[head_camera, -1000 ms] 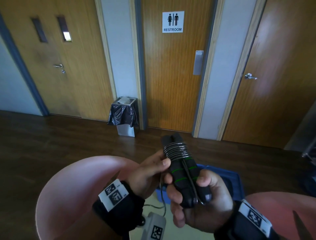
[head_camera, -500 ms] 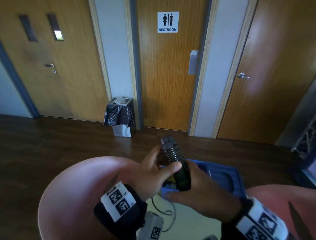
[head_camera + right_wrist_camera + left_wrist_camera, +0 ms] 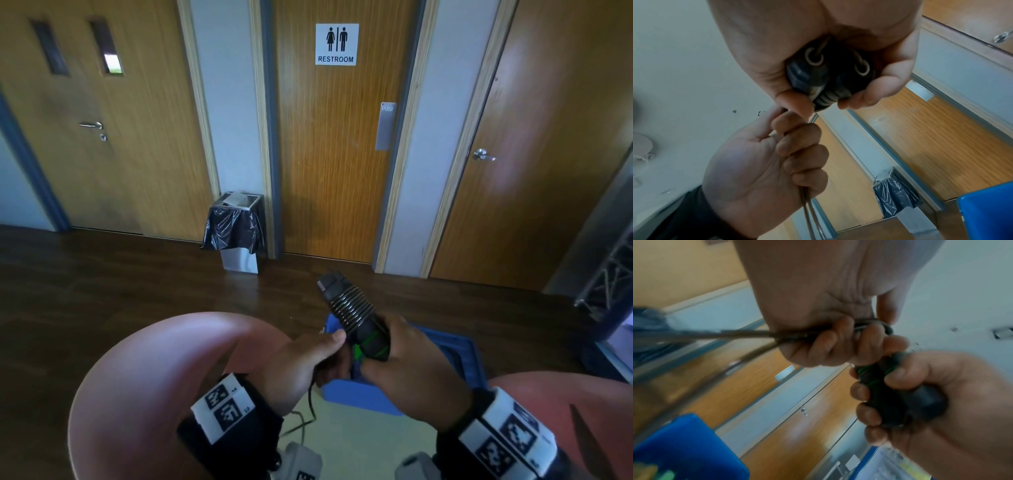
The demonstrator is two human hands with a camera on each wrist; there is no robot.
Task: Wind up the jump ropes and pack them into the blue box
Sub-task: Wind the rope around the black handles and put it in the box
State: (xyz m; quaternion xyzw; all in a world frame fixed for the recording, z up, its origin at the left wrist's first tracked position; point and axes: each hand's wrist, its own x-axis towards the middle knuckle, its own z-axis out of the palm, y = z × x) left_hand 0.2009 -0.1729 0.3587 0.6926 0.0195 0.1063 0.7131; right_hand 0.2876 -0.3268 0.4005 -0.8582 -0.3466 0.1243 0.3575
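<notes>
My right hand (image 3: 400, 356) grips the two black jump rope handles (image 3: 352, 315) with green rings, held together and tilted up to the left. Dark rope coils wrap the handles' upper part. In the right wrist view the handle ends (image 3: 830, 71) show inside the right hand (image 3: 818, 48). My left hand (image 3: 308, 359) is curled round the loose rope (image 3: 715, 335) right beside the handles (image 3: 900, 394). Two strands of rope (image 3: 809, 211) hang from the left fist (image 3: 777, 162). The blue box (image 3: 455, 349) sits on the floor under my hands.
A bin with a black bag (image 3: 236, 229) stands by the restroom door (image 3: 339, 137). Dark wood floor lies ahead. Pink knees (image 3: 164, 377) frame the lower view. A metal truss (image 3: 609, 274) stands at the right edge.
The handles tipped from upright to leaning left. More rope coils sit on them. My right hand turned over so its back faces up. My left hand moved under the handles.
</notes>
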